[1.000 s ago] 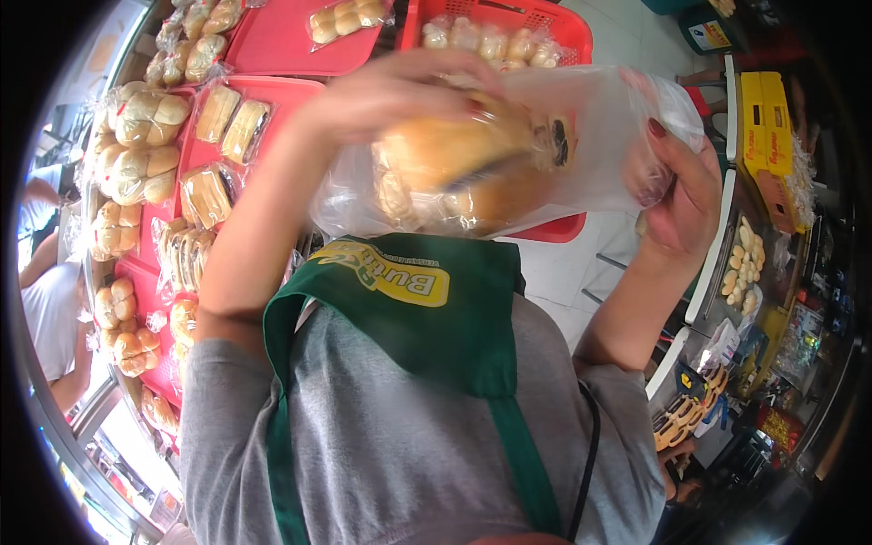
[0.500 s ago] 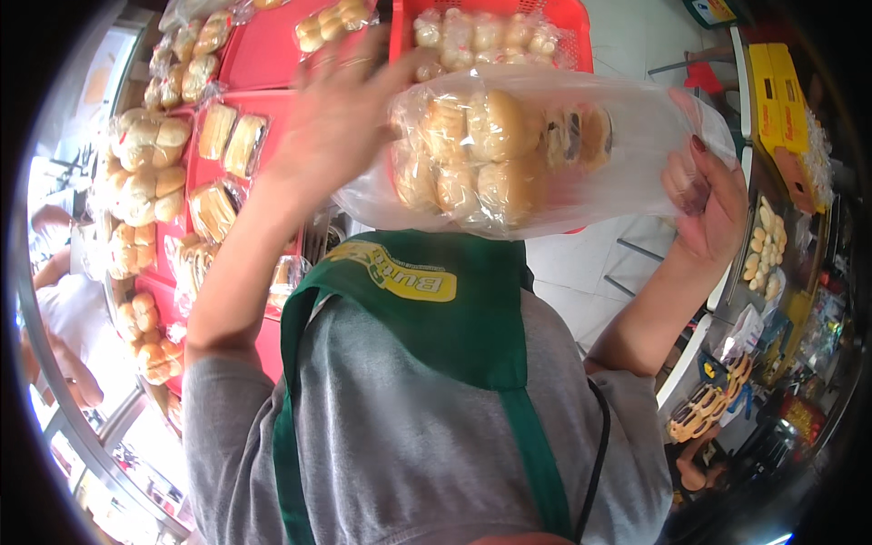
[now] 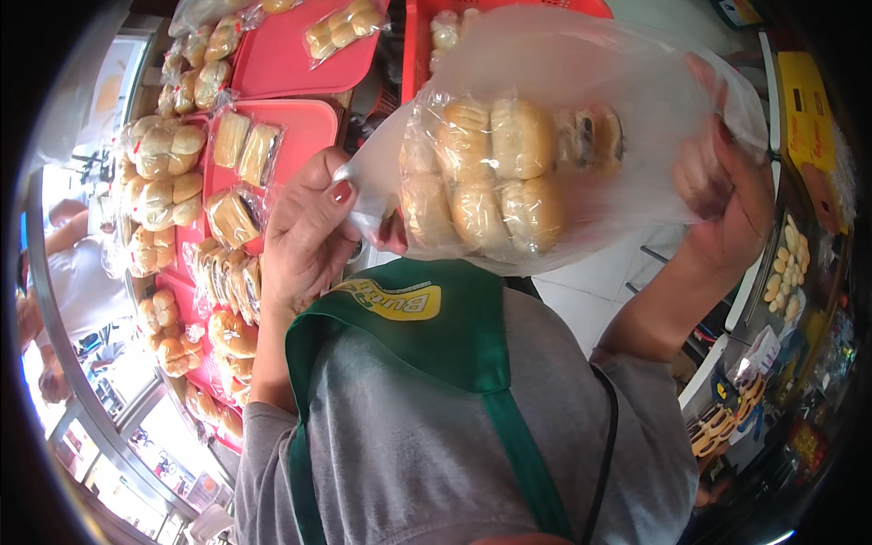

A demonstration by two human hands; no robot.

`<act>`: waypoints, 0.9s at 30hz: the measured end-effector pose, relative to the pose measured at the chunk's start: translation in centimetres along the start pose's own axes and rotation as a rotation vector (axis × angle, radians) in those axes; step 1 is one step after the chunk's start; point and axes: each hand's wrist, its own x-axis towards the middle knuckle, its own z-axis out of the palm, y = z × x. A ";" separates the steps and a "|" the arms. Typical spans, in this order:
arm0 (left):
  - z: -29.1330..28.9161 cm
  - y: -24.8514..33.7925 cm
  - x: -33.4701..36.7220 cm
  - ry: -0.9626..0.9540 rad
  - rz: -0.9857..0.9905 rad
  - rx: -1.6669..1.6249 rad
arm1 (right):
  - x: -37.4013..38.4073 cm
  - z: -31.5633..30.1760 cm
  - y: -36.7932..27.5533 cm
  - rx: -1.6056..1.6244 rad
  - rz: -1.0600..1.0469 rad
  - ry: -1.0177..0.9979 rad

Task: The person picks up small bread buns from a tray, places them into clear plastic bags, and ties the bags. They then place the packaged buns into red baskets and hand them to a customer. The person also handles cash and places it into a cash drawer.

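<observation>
A translucent plastic bag (image 3: pixel 636 82) is stretched between my two hands in front of my chest. Inside it lies a pack of golden bread rolls (image 3: pixel 495 173) in clear wrap, with a smaller pack of dark-filled bread slices (image 3: pixel 589 141) to its right. My left hand (image 3: pixel 313 222) is closed, pinching the bag's left edge between thumb and fingers. At the opposite end, my right hand (image 3: pixel 727 186) grips the bag with curled fingers, partly seen through the plastic.
Red trays (image 3: pixel 304 54) on the left carry wrapped breads (image 3: pixel 245 150), with more bagged rolls (image 3: pixel 159 145) along their outer side. A red crate (image 3: pixel 418 45) stands behind the bag. On the right counter are a yellow box (image 3: pixel 808 113) and small pale pieces (image 3: pixel 788 268). Someone in white (image 3: pixel 86 282) is at far left.
My left hand, blurred over the trays before, has come down and taken hold of the bag's left edge. The bag and my right hand have shifted slightly right.
</observation>
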 end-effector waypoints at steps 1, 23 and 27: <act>-0.5 -0.1 0.4 0.084 -0.023 0.004 | 0.0 0.0 0.1 -0.015 -0.013 0.002; -4.3 17.6 -23.4 0.481 1.064 0.854 | 1.5 35.5 -4.7 -0.073 0.093 -0.905; -1.9 21.8 -25.8 0.470 1.050 0.981 | -1.9 47.0 1.4 -0.195 -0.127 -1.134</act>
